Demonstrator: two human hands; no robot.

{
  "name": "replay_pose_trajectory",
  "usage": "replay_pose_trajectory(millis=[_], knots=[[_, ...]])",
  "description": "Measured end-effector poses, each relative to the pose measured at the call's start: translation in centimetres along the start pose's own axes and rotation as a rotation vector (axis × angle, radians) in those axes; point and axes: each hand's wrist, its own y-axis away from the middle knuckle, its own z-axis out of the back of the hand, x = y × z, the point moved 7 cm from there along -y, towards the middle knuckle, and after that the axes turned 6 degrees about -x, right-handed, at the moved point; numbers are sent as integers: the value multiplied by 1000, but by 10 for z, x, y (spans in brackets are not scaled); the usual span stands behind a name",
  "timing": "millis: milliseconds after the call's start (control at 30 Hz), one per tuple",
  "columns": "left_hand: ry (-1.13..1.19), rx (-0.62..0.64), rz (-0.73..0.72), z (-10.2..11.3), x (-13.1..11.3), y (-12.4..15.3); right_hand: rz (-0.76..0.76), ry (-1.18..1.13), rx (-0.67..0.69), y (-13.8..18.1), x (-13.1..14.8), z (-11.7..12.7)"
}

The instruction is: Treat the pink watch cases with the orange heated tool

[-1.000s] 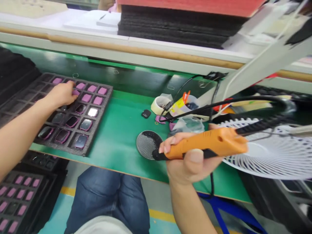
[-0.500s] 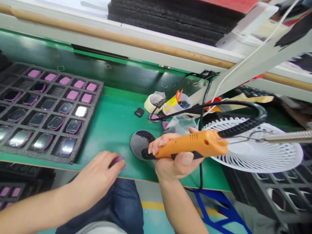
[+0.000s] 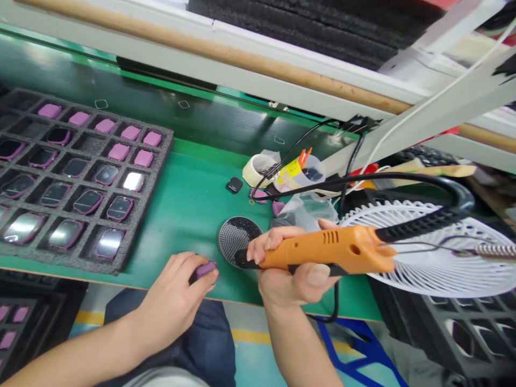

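Note:
My left hand is closed on a small purple watch case near the table's front edge; the fingers hide part of the case. In my right hand is an orange electric screwdriver, held nearly level with its black nose pointing left. A black cord and a wire run from its rear end. The nose is over the edge of a round dish with a holed grid; its tip cannot be made out clearly.
A grey foam tray with purple and dark-faced watches lies at left. Behind the dish are a small black square piece, a tape roll, a tub and a clear bag. A white fan guard stands at right.
My left hand has moved slightly right with the watch case, which now shows more of its purple side. The screwdriver stays near the dish. The whole view has shifted a little.

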Motion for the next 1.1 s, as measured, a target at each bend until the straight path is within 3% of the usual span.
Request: replay_pose_trajectory(millis=[400, 733, 1100], knots=[[18, -4, -27, -9, -5, -11, -107, -48, 96, 4, 27, -9], [28, -9, -18, -9, -6, -12, -153, -104, 125, 17, 16, -16], [29, -2, -7, -9, -6, -13, -208, -12, 231, 19, 17, -14]])
